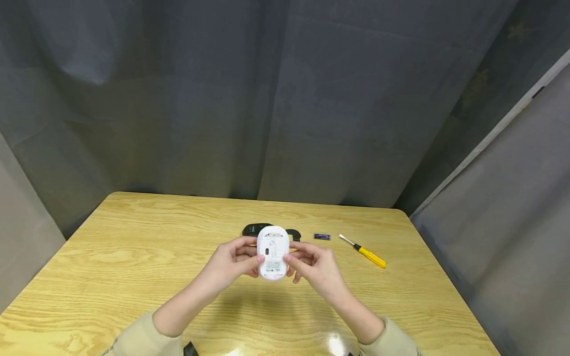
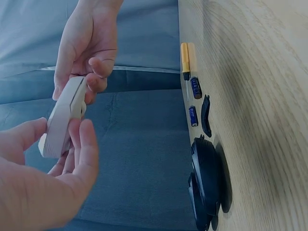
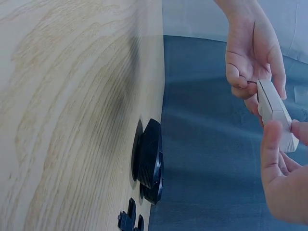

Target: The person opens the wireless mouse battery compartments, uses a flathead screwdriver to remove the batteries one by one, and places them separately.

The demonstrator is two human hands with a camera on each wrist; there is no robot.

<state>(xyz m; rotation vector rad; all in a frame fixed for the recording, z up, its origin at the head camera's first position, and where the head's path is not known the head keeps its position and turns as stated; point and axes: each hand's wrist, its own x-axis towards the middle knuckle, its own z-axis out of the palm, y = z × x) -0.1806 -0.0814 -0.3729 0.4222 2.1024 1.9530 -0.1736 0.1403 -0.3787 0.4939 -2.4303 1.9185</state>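
A white computer mouse [image 1: 272, 269] is held up above the table, its underside with label and sensor opening turned towards the head camera. My left hand [image 1: 228, 264] pinches one long side, thumb on the underside edge and fingers behind. On the opposite side my right hand [image 1: 319, 272] grips it the same way. Both wrist views show the mouse edge-on, the white body [image 2: 61, 118] between the thumbs and fingers. Behind it on the table lies a black mouse [image 1: 254, 229], partly hidden in the head view, beside a curved black cover [image 1: 294, 233].
A purple battery [image 1: 322, 237] lies right of the black cover; a second battery [image 2: 193, 116] shows in the left wrist view. Farther right is a yellow-handled screwdriver [image 1: 371, 257]. Grey curtains [image 1: 285, 99] hang behind the wooden table [image 1: 156, 237].
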